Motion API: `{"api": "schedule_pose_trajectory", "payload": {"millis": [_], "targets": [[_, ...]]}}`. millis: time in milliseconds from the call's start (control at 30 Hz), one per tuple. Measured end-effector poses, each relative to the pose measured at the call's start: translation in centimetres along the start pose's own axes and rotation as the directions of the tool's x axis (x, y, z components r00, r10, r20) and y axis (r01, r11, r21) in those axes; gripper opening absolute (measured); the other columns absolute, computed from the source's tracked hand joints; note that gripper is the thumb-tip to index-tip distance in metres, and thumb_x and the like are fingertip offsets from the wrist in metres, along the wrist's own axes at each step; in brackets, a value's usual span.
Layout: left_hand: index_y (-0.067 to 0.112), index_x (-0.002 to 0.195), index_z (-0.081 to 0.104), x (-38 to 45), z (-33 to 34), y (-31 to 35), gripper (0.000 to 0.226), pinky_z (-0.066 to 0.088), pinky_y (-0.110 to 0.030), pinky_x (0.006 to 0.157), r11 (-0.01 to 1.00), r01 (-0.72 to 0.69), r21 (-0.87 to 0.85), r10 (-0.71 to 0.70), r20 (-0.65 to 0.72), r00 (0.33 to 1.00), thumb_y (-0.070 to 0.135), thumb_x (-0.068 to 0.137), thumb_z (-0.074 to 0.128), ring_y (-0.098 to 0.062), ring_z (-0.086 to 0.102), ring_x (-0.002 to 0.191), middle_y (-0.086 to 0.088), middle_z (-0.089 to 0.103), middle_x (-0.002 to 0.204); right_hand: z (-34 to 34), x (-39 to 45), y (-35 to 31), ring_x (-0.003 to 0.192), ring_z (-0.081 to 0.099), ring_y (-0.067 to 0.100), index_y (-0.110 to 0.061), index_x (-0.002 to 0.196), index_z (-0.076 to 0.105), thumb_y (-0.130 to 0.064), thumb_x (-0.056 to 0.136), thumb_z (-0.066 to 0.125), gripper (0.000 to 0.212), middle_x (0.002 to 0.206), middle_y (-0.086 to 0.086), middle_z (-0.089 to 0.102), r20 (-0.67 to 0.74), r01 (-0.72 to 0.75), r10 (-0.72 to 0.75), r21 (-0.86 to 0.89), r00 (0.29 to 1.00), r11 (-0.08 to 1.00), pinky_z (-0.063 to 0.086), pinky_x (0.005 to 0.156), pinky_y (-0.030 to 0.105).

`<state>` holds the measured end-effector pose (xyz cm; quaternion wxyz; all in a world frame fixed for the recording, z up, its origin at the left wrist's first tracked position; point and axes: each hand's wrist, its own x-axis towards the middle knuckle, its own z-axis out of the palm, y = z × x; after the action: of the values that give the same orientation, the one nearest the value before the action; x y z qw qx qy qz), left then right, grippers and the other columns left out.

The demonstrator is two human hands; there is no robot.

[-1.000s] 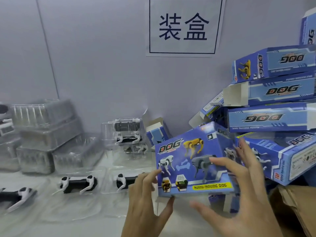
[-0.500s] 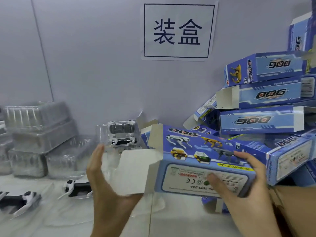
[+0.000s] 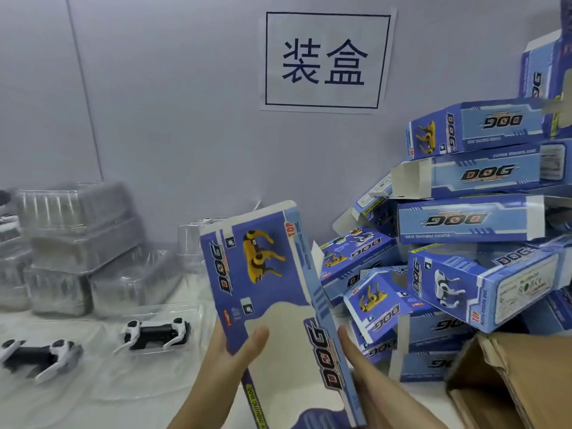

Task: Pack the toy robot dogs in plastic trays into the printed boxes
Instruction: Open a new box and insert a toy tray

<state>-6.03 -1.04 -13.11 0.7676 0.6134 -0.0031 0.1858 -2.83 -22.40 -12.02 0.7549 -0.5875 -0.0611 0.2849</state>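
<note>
Sitting at the far left of the white worktop [image 3: 93, 407]: stacked clear plastic clamshell trays [image 3: 77, 246], blurred, seemingly empty. Lying in front of them, in open clear trays: two black-and-white toy robot dogs, one at the left edge [image 3: 37, 356] and another just right of it [image 3: 156, 334], both waiting to be boxed. Showing behind the held box: a further clear tray [image 3: 190, 239], contents hidden. Standing up on end in the middle: a blue printed cardboard box with a yellow dog picture and "DOG" lettering [image 3: 263, 280], tilted slightly. Gripping its lower left face: the left hand [image 3: 229, 363], thumb pressed on the front panel, fingers behind. Pressing along its right edge: the right hand [image 3: 368, 376], fingers extended flat against the narrow side. Looking unfilled and being readied for a tray, going by its flat look. Hanging on the grey wall above: a white paper sign with two dark characters [image 3: 325, 61]. Piling up to the right: a loose heap of matching blue printed boxes [image 3: 470, 218], several with end flaps open; filled or empty, cannot tell. Peeking in at the lower right corner: a brown corrugated carton [image 3: 513, 376]. Leaving, apparently, most of the packing undone.
</note>
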Motion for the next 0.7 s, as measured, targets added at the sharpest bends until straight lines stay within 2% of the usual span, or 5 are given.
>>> {"api": "schedule_pose_trajectory", "payload": {"millis": [133,233,467,633,700], "targets": [[0.029,0.135,0.063,0.1,0.5,0.4,0.086,0.054,-0.051,0.101,0.999,0.044,-0.02,-0.044,-0.009,0.999,0.061,0.058,0.083,-0.023,0.073,0.115,0.003,0.076,0.126,-0.8,0.0,-0.6,0.1,0.071,0.022,-0.019,0.093,0.078,-0.048,0.106,0.041,0.049,0.071,0.001,0.074,-0.111,-0.105,0.086,-0.18,0.99,0.978,0.05,0.046,0.018],[0.034,0.136,0.061,0.0,0.6,0.6,0.091,0.06,-0.035,0.093,0.999,0.015,0.039,-0.016,0.018,1.0,0.067,0.056,0.085,-0.012,0.073,0.113,0.012,0.076,0.123,-3.0,0.0,-2.0,0.087,0.076,0.014,-0.028,0.112,0.071,-0.067,0.082,0.054,0.052,0.087,-0.006,0.08,-0.17,-0.041,-0.047,-0.482,0.984,0.875,0.06,0.067,0.022],[0.044,0.144,0.04,-1.0,2.1,-1.6,0.1,0.055,-0.014,0.087,0.987,-0.044,0.152,0.02,0.157,0.987,0.07,0.061,0.091,-0.003,0.07,0.115,0.022,0.071,0.128,-2.9,-0.4,-0.6,0.109,0.071,0.003,-0.051,0.137,0.039,-0.029,0.056,0.091,0.099,0.12,-0.022,0.073,0.03,0.369,-0.387,-0.377,0.922,0.85,0.057,0.079,0.017],[0.047,0.148,0.031,-1.4,2.7,-3.3,0.111,0.057,-0.02,0.089,0.987,-0.037,0.154,0.007,0.188,0.982,0.066,0.058,0.094,-0.008,0.069,0.12,0.02,0.068,0.134,-3.5,-0.9,0.0,0.121,0.069,0.018,-0.026,0.151,0.046,-0.024,0.052,0.095,0.111,0.136,-0.003,0.069,-0.07,0.275,-0.314,-0.331,0.947,0.903,0.053,0.105,0.038],[0.052,0.154,0.023,-1.5,2.7,-3.6,0.11,0.055,-0.028,0.099,0.978,-0.079,0.194,0.032,0.236,0.971,0.066,0.067,0.09,-0.012,0.062,0.131,0.017,0.06,0.145,-4.1,-1.1,-0.4,0.118,0.069,0.01,-0.023,0.15,0.045,-0.028,0.052,0.092,0.109,0.133,-0.007,0.07,-0.091,0.227,-0.274,-0.347,0.957,0.91,0.054,0.098,0.025]]}}
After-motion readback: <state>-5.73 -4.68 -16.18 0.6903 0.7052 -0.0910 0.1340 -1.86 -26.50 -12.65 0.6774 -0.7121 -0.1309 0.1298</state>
